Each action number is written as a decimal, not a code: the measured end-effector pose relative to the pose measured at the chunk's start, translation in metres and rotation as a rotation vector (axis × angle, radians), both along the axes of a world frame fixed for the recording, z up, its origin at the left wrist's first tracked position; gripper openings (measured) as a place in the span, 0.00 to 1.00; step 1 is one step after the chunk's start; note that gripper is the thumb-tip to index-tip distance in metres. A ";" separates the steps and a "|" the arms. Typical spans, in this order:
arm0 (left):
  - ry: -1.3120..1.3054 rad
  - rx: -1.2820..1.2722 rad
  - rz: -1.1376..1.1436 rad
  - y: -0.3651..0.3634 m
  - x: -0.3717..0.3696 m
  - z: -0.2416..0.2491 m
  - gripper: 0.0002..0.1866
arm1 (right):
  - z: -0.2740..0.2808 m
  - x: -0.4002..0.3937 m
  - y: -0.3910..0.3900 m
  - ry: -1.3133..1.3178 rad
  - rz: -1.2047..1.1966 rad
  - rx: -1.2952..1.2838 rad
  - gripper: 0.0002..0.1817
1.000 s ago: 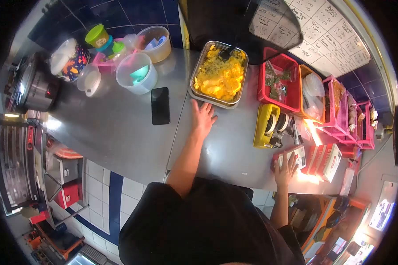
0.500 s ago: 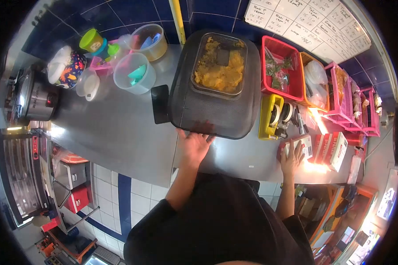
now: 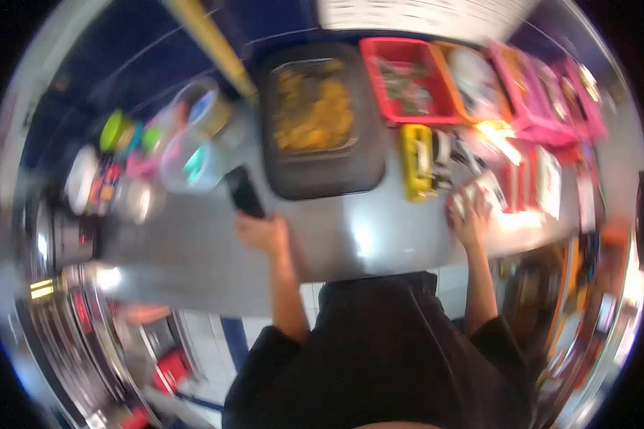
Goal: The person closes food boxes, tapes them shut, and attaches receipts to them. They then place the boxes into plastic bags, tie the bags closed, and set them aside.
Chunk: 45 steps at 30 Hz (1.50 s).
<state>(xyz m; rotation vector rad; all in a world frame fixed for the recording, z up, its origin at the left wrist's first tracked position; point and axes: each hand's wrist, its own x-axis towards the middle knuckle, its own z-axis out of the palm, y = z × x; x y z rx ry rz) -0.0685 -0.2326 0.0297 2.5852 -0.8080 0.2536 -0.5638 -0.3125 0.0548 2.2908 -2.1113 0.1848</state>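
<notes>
The whole view is motion-blurred. My left hand (image 3: 261,232) lies on the steel counter (image 3: 350,236) at the near end of a black phone (image 3: 242,191); the blur hides whether the fingers grip it. My right hand (image 3: 469,217) rests flat, fingers spread, on a white box (image 3: 488,193) at the right. A metal tray of yellow food (image 3: 313,107) stands at the back under a dark mesh cover (image 3: 322,175).
A yellow tape dispenser (image 3: 416,161) stands right of the cover. Red, orange and pink baskets (image 3: 408,82) line the back right. Clear plastic tubs (image 3: 190,161) and colourful cups (image 3: 115,132) sit at the back left, with an appliance (image 3: 57,236) at the far left.
The dark mesh cover came down over the food tray. My left hand moved from the cover's near edge leftward to the phone. The camera swung, blurring the view. My right hand stayed on the box.
</notes>
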 end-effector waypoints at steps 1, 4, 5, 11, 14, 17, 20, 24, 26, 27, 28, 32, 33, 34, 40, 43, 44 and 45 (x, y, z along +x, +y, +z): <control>0.255 -0.020 0.019 0.000 0.019 -0.013 0.44 | 0.008 0.004 0.002 0.003 -0.026 0.023 0.37; 0.213 0.146 -0.036 -0.010 0.027 0.010 0.52 | 0.022 0.001 0.004 -0.030 -0.061 0.067 0.43; 0.158 0.166 -0.053 -0.010 0.037 -0.002 0.54 | 0.019 -0.005 0.007 -0.022 -0.048 0.082 0.43; 0.099 0.101 -0.301 -0.020 0.085 -0.031 0.54 | 0.014 -0.069 -0.011 0.030 0.324 0.109 0.44; 0.077 -0.016 -0.251 -0.020 0.031 -0.002 0.48 | 0.021 -0.098 -0.033 0.078 0.368 0.127 0.43; -0.198 -0.370 -0.376 -0.014 -0.048 -0.006 0.33 | 0.020 -0.115 -0.035 0.082 0.380 0.179 0.42; 0.147 -0.466 -0.556 -0.005 -0.206 0.035 0.23 | 0.026 -0.125 -0.011 -0.078 0.361 0.012 0.41; 1.342 -0.118 -0.869 0.009 -0.415 0.069 0.27 | 0.054 -0.141 0.057 -0.609 0.442 -0.336 0.37; 1.847 0.100 -0.850 0.010 -0.501 0.082 0.32 | 0.075 -0.165 0.097 -0.674 0.459 -0.384 0.36; 1.986 0.188 -0.842 0.009 -0.542 0.088 0.35 | 0.072 -0.189 0.111 -0.663 0.408 -0.394 0.36; 2.055 0.248 -0.862 0.004 -0.581 0.095 0.38 | 0.063 -0.211 0.130 -0.638 0.380 -0.319 0.37; 2.140 0.370 -1.071 -0.020 -0.723 0.130 0.48 | 0.028 -0.332 0.163 -1.202 -0.144 -0.283 0.40; 2.132 0.381 -1.119 -0.018 -0.750 0.135 0.51 | 0.028 -0.356 0.167 -1.685 -0.416 -0.205 0.40; 2.130 0.421 -1.135 -0.010 -0.774 0.133 0.51 | 0.035 -0.379 0.170 -1.687 -0.443 -0.232 0.40; 0.575 -0.145 -2.380 0.009 -0.902 0.035 0.36 | 0.092 -0.492 0.165 -2.124 -0.789 -0.455 0.32; 0.844 0.462 -2.031 -0.016 -0.938 0.015 0.25 | 0.091 -0.599 0.190 -1.906 -0.811 -0.458 0.27; 0.840 0.294 -2.042 -0.025 -0.944 0.012 0.21 | 0.085 -0.640 0.198 -1.842 -0.929 -0.527 0.25; 0.827 0.103 -2.053 -0.040 -0.955 0.012 0.17 | 0.080 -0.691 0.202 -1.765 -1.026 -0.612 0.23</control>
